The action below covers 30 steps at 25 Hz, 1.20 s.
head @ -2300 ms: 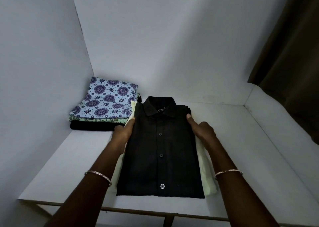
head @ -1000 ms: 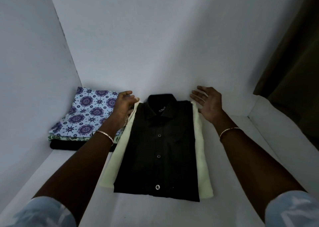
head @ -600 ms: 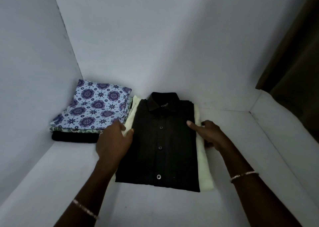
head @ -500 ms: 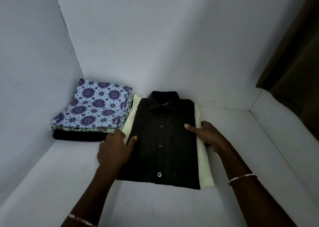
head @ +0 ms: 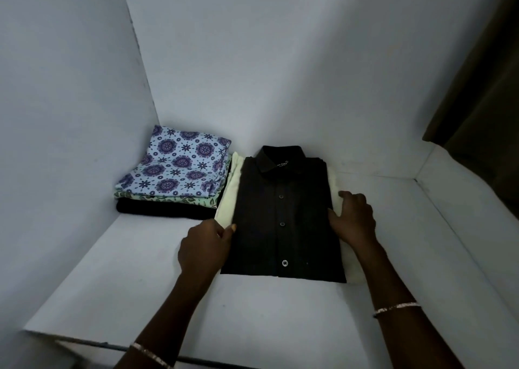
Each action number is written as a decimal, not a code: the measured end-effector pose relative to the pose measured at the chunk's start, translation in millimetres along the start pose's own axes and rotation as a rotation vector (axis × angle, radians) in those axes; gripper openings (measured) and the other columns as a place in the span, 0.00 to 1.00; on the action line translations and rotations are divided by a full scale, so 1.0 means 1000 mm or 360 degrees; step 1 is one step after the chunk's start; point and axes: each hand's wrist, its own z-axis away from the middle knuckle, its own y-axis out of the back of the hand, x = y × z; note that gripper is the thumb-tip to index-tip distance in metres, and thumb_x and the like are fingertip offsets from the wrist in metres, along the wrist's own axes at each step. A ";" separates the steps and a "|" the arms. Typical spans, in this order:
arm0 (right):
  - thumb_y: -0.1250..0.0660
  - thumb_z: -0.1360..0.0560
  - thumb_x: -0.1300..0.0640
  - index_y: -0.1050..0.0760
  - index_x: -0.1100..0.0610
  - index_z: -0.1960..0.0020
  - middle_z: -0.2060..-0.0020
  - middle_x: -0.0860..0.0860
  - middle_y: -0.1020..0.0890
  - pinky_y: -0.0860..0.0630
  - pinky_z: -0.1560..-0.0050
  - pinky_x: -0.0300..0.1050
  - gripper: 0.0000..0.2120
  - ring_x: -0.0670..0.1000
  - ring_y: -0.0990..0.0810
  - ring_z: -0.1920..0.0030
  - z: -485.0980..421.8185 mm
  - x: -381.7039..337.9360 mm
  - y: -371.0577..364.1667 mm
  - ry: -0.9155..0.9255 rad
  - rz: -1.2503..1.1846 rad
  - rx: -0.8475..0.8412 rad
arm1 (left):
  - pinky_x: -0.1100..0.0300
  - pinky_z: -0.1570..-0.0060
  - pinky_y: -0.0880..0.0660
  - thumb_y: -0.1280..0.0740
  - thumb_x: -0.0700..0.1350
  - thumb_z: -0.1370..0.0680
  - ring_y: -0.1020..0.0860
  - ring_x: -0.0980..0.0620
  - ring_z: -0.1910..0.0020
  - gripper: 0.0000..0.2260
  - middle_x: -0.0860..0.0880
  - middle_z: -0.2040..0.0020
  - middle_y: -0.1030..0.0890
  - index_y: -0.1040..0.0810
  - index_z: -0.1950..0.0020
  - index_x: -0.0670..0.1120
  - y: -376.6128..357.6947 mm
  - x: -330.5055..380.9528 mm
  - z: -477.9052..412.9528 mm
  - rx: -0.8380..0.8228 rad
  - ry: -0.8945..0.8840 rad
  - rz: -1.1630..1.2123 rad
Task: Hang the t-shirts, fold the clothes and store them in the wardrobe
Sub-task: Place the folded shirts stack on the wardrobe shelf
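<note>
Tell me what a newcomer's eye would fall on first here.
A folded black button-up shirt lies in the middle of the white shelf on a pale yellow garment, with its collar away from the camera. The left hand and right hand touch its two side edges. In the shelf's back left corner sits a stack topped by a blue floral-print cloth.

- Pale yellow garment (head: 229, 197): mostly hidden under the black shirt (head: 280, 189); only a strip shows at each side.
- Collar label (head: 281, 164): lettering too small to read.
- Leaf-print garment (head: 168, 200) and black garment (head: 165, 210), stacked at the shelf's (head: 140, 284) back left corner under a blue floral cloth (head: 174, 163): front edges only.
- Left hand (head: 205, 245): fingers out of sight beneath its back, possibly tucked under the pile.
- Right hand (head: 352, 217): palm side hidden, grip unclear.
- Both forearms: cut off at the bottom edge.
- Brown curtain (head: 483, 88): cut off at the right edge.
</note>
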 end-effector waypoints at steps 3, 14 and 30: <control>0.42 0.18 0.41 0.25 0.55 0.32 0.37 0.58 0.23 0.27 0.39 0.57 0.23 0.61 0.26 0.37 0.039 -0.004 -0.006 0.0093 -0.0057 0.0127 | 0.55 0.56 0.23 0.39 0.72 0.26 0.19 0.46 0.58 0.28 0.47 0.61 0.19 0.24 0.62 0.47 -0.006 0.000 0.000 -0.0300 0.0165 0.0004; 0.34 0.22 0.40 0.43 0.58 0.21 0.34 0.59 0.26 0.26 0.38 0.52 0.39 0.60 0.27 0.35 0.086 -0.010 -0.029 0.0191 -0.0194 -0.0109 | 0.53 0.55 0.26 0.27 0.56 0.26 0.21 0.43 0.51 0.17 0.47 0.52 0.20 0.28 0.44 0.50 0.006 0.002 0.023 0.0101 0.0069 0.0235; 0.33 0.20 0.50 0.18 0.50 0.54 0.65 0.43 0.16 0.19 0.55 0.47 0.08 0.42 0.17 0.61 0.197 0.013 0.042 0.0437 -0.0756 0.0449 | 0.69 0.58 0.24 0.30 0.39 0.22 0.19 0.56 0.57 0.05 0.56 0.58 0.18 0.18 0.48 0.46 0.010 0.041 0.145 0.0198 -0.0982 0.1243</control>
